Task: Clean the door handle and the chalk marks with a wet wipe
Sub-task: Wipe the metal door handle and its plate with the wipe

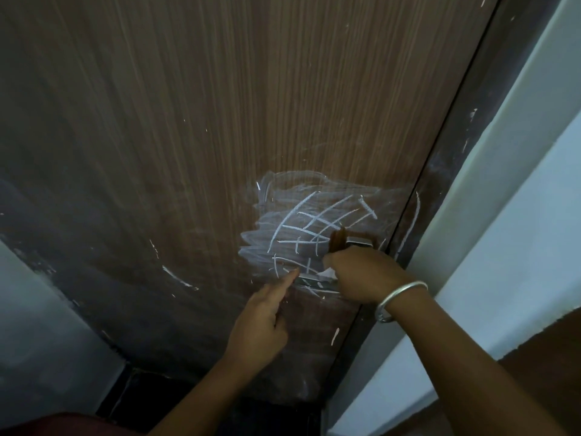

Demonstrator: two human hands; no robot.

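White chalk marks (314, 221), a crosshatch inside a smeared cloudy patch, cover the brown wooden door (220, 121) near its right edge. The door handle (349, 240), brown and metallic, juts out just right of the marks. My right hand (364, 272), with a silver bangle on the wrist, is closed just below the handle, and a white wet wipe (328, 274) peeks out at its left side. My left hand (267, 316) has its index finger stretched out, the tip touching the lower chalk lines; the other fingers are curled in.
A dark door frame (456, 184) runs along the door's right edge, with a pale wall (518, 215) beyond it. Scattered white scratches dot the lower door. A dark floor (220, 401) lies at the door's foot.
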